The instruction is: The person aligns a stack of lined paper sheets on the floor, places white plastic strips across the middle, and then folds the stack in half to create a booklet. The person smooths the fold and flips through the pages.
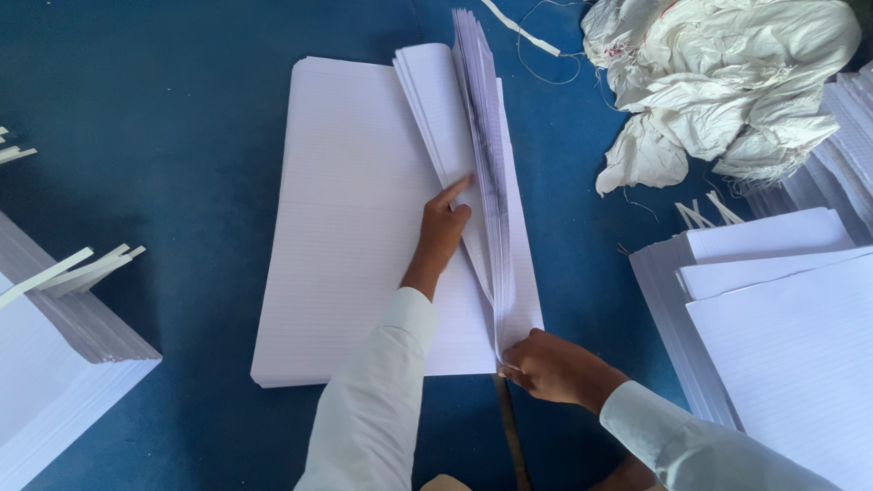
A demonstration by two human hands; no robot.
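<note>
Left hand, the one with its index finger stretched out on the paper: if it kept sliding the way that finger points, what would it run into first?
The left hand points up and slightly right, so it would probably meet the fanned sheets standing on edge first. Its fingertip already seems to be at their base, though depth is hard to judge.

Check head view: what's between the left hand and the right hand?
A fanned sheaf of lined sheets, lifted on edge from the paper stack, stands between them. The left hand presses on its left; the right hand pinches its lower corner.
</note>
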